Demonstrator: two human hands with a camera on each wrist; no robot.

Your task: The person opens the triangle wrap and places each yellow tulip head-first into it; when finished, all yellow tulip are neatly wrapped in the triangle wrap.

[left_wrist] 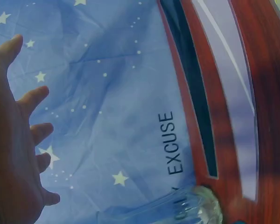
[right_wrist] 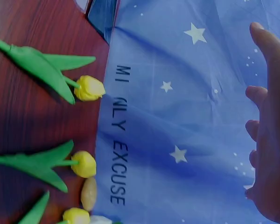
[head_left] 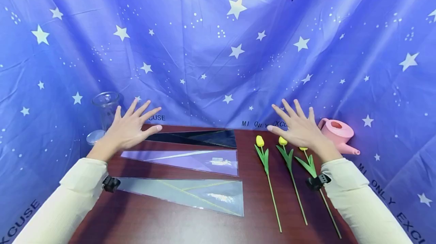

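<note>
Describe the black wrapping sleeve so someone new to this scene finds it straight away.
On the dark wooden table, three flat tapered flower sleeves lie stacked front to back, left of the yellow tulips. The black sleeve is the farthest one, against the starry blue backdrop, near the left hand. It alone is dark; its neighbours are purple and clear grey.
</note>
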